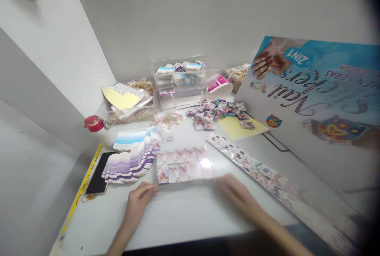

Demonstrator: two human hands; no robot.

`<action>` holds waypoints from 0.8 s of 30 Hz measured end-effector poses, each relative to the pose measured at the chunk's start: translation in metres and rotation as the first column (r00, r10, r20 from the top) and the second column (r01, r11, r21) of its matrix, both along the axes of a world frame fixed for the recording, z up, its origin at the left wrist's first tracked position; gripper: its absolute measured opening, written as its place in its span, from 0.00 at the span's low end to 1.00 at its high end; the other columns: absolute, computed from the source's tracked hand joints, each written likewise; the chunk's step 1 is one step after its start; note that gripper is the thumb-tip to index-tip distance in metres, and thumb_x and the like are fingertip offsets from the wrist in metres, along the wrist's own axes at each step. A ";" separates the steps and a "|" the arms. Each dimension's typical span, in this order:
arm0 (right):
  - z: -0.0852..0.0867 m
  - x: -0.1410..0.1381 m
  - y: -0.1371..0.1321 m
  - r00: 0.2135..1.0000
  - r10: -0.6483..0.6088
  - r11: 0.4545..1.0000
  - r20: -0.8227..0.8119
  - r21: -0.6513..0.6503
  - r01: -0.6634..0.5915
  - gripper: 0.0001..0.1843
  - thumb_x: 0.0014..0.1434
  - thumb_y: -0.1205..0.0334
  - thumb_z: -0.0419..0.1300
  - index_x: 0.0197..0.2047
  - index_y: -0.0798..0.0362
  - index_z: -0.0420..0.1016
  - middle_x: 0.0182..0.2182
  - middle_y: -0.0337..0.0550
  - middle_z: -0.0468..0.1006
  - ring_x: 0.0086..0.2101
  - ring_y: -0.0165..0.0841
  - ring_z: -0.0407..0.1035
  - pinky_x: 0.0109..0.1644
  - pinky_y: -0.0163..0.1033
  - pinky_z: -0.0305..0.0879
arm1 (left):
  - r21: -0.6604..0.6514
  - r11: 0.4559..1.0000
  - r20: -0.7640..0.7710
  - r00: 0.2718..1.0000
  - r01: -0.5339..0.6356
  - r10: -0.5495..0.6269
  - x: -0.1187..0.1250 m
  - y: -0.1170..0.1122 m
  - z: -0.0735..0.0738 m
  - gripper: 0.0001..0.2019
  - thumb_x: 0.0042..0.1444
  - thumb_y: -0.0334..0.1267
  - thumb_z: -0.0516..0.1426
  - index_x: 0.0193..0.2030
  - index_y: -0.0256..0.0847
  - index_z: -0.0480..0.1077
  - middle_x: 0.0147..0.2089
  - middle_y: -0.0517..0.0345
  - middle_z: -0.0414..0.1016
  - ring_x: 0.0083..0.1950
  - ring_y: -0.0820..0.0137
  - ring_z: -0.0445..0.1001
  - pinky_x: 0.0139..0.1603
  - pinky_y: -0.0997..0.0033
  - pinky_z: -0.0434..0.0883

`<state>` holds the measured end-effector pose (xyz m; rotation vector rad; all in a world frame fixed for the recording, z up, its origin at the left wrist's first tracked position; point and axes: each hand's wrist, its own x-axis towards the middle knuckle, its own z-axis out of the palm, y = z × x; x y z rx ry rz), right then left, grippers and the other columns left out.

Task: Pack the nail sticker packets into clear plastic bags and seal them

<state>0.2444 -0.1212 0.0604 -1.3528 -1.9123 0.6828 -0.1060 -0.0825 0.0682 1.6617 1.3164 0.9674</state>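
Noting L hand [138, 204] and R hand [237, 196] at near edge of nail-sticker card sheet [181, 167], mid-table, grip unclear; purple cards [130, 161] fanned left; loose packs [215, 113] piled behind, unstacked.

sticker sheet [181, 169]: glossy film over paper, probably, given the blur | storage bin [178, 85]: clear smooth plastic | backing sheet [240, 128]: matt yellow paper | tabletop [184, 212]: smooth white

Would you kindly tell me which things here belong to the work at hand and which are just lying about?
Belonging to the work:
left hand, right hand, the printed card sheet between them.

Just lying about:
fanned purple-and-white cards, red-topped roll, clear bin of boxes, printed nail display board.
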 end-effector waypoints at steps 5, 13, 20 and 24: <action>-0.005 -0.021 -0.004 0.927 -0.291 0.953 -0.235 -0.154 0.260 0.10 0.63 0.55 0.52 0.37 0.49 0.71 0.34 0.41 0.73 0.37 0.35 0.69 0.43 0.39 0.65 | -0.094 0.974 0.088 0.973 -0.206 0.214 0.017 -0.002 0.003 0.11 0.53 0.46 0.58 0.31 0.40 0.74 0.32 0.57 0.76 0.38 0.66 0.73 0.43 0.72 0.68; -0.011 -0.050 -0.007 0.773 -0.535 0.832 -0.342 -0.052 0.553 0.08 0.61 0.56 0.54 0.34 0.51 0.68 0.33 0.41 0.69 0.36 0.35 0.66 0.42 0.39 0.63 | -0.146 0.935 0.239 0.906 -0.322 0.349 0.039 -0.004 0.005 0.13 0.54 0.49 0.56 0.31 0.41 0.67 0.29 0.61 0.69 0.34 0.69 0.68 0.39 0.74 0.65; -0.009 -0.037 -0.008 0.892 -0.386 0.887 -0.234 0.174 0.429 0.08 0.62 0.58 0.52 0.37 0.51 0.69 0.36 0.44 0.71 0.39 0.36 0.67 0.43 0.40 0.63 | -0.095 0.937 0.209 0.914 -0.335 0.348 0.045 -0.004 0.005 0.14 0.59 0.49 0.51 0.30 0.42 0.62 0.26 0.64 0.62 0.31 0.72 0.63 0.36 0.75 0.62; -0.005 -0.037 0.000 0.865 -0.464 0.885 -0.192 -0.075 0.459 0.12 0.64 0.55 0.48 0.36 0.51 0.67 0.32 0.41 0.72 0.34 0.35 0.67 0.39 0.38 0.62 | -0.068 0.929 0.208 0.905 -0.364 0.371 0.053 -0.004 0.008 0.15 0.61 0.49 0.49 0.29 0.42 0.60 0.25 0.65 0.57 0.29 0.72 0.60 0.33 0.76 0.60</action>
